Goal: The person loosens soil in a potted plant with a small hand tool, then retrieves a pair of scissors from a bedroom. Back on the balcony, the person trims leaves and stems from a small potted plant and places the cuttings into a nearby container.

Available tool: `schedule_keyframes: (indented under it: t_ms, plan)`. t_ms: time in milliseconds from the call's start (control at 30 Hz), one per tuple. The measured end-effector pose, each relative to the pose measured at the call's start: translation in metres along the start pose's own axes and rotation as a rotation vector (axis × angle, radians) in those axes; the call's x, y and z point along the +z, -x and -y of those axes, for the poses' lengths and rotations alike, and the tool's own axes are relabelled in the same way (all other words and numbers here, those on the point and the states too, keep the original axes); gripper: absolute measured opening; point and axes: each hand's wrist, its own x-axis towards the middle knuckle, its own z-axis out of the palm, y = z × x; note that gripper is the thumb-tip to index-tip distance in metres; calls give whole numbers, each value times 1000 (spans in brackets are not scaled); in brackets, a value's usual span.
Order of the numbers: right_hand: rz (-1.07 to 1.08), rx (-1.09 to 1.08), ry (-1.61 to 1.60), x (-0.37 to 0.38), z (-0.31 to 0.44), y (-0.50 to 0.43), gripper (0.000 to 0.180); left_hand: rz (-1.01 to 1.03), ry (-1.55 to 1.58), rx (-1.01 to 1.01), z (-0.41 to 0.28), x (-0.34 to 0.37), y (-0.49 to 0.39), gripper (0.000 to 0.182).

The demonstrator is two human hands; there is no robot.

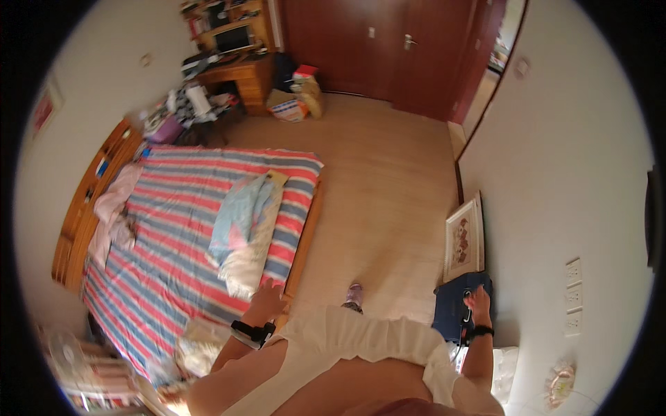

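My left hand hangs beside the foot end of the bed, its fingers apart and nothing in them. Near it is the edge of a red, blue and white striped bed sheet. A folded cream quilt with a light blue and pink cloth lies on the sheet. My right hand is over a dark blue case by the right wall, fingers curled. A pale hooked piece shows just below those fingers; I cannot tell whether the hand grips it.
A framed picture leans on the right wall behind the case. The wooden bed frame borders the floor. Farther off stand a wooden desk with a monitor, bags, a clothes pile and a red-brown door.
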Motion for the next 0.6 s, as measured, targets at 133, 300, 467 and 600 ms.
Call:
schedule_keyframes:
  t_ms: [133,300,467,600]
  plan:
    - [-19,27,145,58,54,-55,17,-53,-253,-37,-42,-38,-135,43]
    - [-159,-145,417,51,99,-122,14,-47,-151,198,-135,-84,-321,47]
    - [-278,-49,468,33,164,-199,18,-254,-260,418,-207,-87,-476,45]
    - [-290,-324,907,95,257,-298,14,-106,-221,342,-247,-91,-572,43]
